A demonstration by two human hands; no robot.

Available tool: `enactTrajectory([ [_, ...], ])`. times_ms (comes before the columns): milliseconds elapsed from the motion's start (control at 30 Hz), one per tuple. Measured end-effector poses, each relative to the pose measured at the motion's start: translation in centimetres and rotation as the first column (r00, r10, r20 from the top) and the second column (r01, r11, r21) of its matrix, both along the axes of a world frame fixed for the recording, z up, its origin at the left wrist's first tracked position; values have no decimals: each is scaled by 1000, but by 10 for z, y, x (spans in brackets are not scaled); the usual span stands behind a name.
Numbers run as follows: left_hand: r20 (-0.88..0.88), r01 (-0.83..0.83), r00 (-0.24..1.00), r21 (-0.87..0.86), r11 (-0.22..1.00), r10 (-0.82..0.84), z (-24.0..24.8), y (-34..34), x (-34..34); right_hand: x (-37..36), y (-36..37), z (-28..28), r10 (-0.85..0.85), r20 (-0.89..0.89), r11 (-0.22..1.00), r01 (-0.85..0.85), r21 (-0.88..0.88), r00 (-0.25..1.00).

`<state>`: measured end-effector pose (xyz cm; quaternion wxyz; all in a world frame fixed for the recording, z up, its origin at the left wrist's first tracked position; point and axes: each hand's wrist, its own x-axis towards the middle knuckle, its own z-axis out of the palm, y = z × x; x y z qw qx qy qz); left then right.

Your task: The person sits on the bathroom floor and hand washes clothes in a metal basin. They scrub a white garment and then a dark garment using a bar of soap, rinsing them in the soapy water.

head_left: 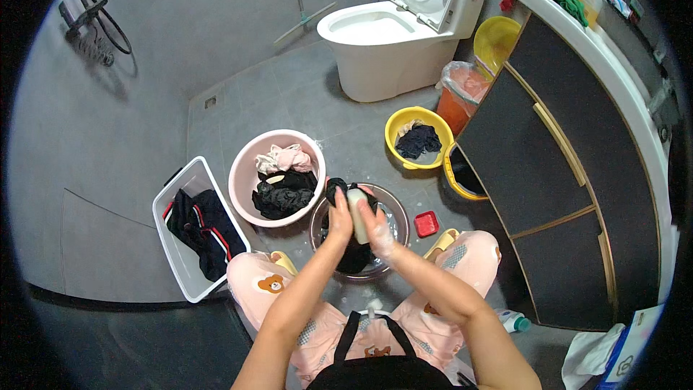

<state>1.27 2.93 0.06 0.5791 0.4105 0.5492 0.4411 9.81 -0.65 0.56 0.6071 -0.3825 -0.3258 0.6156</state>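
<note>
Above a round metal basin point(404, 235), both my hands are closed close together. My left hand point(340, 218) grips a bunched black cloth point(336, 189). My right hand point(376, 225), with white suds at its wrist, is wrapped against a long whitish soap bar point(356, 211) that lies between the two palms. Some black fabric also shows at the right fingertips. More dark cloth point(354, 257) lies in the basin below, partly hidden by my hands. Just right of the basin sits a small red soap dish point(426, 224).
A pink tub point(242, 204) of clothes stands left of the basin, beside a white bin point(190, 295) holding dark garments. At right are a yellow basin point(408, 165) with clothes, an orange bin point(452, 111) and a dark cabinet point(534, 166). A toilet point(382, 65) stands behind.
</note>
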Motion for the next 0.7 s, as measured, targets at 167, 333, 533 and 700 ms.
enactTrajectory([
  [167, -211, 2, 977, 78, 997, 15, 17, -18, 14, -1, -2, -1, -169, 176, 986, 169, 15, 970],
  [333, -337, 205, 940, 447, 871, -48, 3, -45, 30, 20, 23, -12, -143, -107, 947, 105, -303, 984],
  [533, -110, 28, 994, 308, 951, 6, 0, -24, 17, 3, 4, -1, -109, 137, 980, 130, -152, 985],
  [700, 441, -92, 870, -294, 952, 220, -2, -1, 5, -4, -10, -20, -131, 484, 991, 128, 40, 865],
])
